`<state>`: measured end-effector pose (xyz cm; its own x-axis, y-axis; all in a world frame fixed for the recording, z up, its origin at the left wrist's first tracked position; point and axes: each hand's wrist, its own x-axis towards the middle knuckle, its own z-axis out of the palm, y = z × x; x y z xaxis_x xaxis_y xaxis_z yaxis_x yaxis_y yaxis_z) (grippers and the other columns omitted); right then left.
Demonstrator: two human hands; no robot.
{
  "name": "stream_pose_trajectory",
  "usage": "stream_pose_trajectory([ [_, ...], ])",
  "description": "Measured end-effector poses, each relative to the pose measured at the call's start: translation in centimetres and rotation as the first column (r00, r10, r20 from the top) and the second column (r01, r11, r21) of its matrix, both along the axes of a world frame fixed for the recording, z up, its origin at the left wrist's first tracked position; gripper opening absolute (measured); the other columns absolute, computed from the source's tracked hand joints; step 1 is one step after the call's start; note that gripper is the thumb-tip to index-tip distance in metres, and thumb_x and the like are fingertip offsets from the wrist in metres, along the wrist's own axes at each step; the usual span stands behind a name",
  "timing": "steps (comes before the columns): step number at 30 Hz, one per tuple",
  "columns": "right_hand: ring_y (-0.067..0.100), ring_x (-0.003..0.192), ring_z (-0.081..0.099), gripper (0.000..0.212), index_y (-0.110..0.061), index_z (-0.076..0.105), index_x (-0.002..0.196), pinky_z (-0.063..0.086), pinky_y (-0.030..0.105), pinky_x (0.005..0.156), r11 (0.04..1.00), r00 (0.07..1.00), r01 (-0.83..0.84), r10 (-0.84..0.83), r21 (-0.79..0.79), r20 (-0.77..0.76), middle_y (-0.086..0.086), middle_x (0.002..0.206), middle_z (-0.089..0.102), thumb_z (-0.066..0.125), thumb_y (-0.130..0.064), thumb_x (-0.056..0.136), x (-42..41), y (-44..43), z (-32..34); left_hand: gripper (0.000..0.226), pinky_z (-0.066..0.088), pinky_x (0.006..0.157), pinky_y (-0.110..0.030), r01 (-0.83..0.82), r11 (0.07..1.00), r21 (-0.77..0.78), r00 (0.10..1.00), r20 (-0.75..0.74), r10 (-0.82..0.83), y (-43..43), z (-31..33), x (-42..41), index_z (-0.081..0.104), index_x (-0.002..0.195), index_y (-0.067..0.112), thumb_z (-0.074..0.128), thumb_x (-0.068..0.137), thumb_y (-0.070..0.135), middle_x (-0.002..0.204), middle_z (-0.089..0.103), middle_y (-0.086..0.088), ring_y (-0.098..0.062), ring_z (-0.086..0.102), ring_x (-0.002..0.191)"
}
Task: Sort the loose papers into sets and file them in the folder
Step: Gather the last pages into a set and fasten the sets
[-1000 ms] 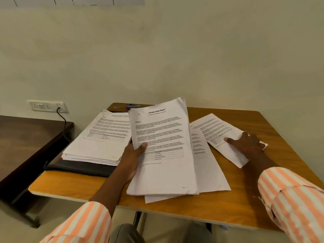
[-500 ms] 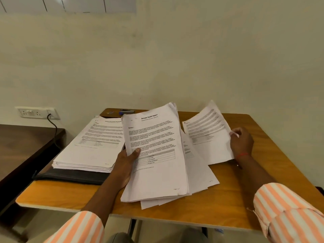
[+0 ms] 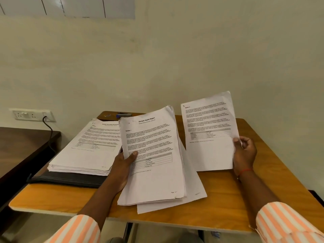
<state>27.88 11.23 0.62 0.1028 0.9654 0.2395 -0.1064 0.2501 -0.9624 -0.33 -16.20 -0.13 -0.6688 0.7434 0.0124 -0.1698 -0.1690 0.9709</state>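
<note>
One table (image 3: 228, 209), one paper stack (image 3: 87, 151) mostly hiding one black folder (image 3: 66, 179), one thick bundle (image 3: 154, 172) gripped by left hand (image 3: 122, 167), thumb on top, one raised sheet (image 3: 208, 137) pinched by right hand (image 3: 245, 155), sheet count underneath unclear, far-edge clutter (image 3: 123, 114) blurred

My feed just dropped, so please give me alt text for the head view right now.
The right hand holds a printed sheet up above the table, while the left hand grips a stack headed "Sample Health Report". To the left, another pile lies on a dark folder.
</note>
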Motion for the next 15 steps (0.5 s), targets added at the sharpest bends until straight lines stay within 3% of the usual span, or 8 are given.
stream_pose_trajectory([
  [7,0.019,0.100,0.066,0.017,-0.012,0.059,0.111,0.053,0.026,0.070,1.000,1.000,-0.023,0.022,-0.006,-0.012,0.007,0.115,0.066,0.065,-0.018,0.096,-0.14,-0.53,-0.53,0.031,0.060,0.077,-0.027,0.009,1.000,0.006,1.000,0.006,-0.009,0.17,-0.62,-0.72,0.058,0.130,0.019,0.060,0.099,0.016,0.118,0.074,-0.003,-0.021,0.072,0.107],
  [10,0.025,0.105,0.066,0.016,-0.012,0.059,0.111,0.052,0.026,0.071,1.000,0.998,-0.027,0.027,-0.011,0.062,0.007,0.114,0.066,0.064,-0.017,0.097,0.01,-0.39,-0.84,0.035,0.061,0.080,-0.031,0.016,1.000,0.013,1.000,0.013,-0.016,0.30,-0.84,-0.98,0.056,0.135,0.016,0.059,0.100,0.016,0.122,0.073,-0.005,-0.023,0.071,0.109],
  [12,0.029,0.108,0.064,0.019,-0.013,0.059,0.113,0.052,0.031,0.077,1.000,0.955,0.007,-0.009,0.009,0.297,0.008,0.116,0.065,0.065,-0.017,0.096,0.23,-0.31,-0.90,0.031,0.060,0.086,-0.037,-0.009,1.000,0.029,0.999,0.046,0.007,0.39,-0.95,-1.00,0.057,0.133,0.013,0.054,0.102,0.015,0.119,0.074,-0.006,-0.026,0.071,0.109],
  [14,0.034,0.117,0.056,0.033,-0.012,0.055,0.123,0.050,0.041,0.090,0.987,0.761,0.094,-0.157,0.133,0.630,0.013,0.127,0.058,0.069,-0.017,0.093,-0.03,-0.53,-0.88,0.026,0.056,0.090,-0.041,-0.045,0.998,0.054,0.991,0.125,0.038,0.35,-0.95,-0.93,0.061,0.125,0.012,0.047,0.104,0.011,0.111,0.076,-0.004,-0.028,0.070,0.107],
  [15,0.034,0.121,0.052,0.040,-0.011,0.053,0.127,0.046,0.047,0.096,0.968,0.683,0.087,-0.229,0.234,0.694,0.015,0.131,0.054,0.070,-0.019,0.092,-0.46,-1.04,-0.62,0.025,0.054,0.091,-0.043,-0.052,0.997,0.059,0.987,0.158,0.042,0.35,-0.87,-0.87,0.063,0.121,0.013,0.045,0.104,0.009,0.108,0.077,-0.004,-0.028,0.069,0.107],
])
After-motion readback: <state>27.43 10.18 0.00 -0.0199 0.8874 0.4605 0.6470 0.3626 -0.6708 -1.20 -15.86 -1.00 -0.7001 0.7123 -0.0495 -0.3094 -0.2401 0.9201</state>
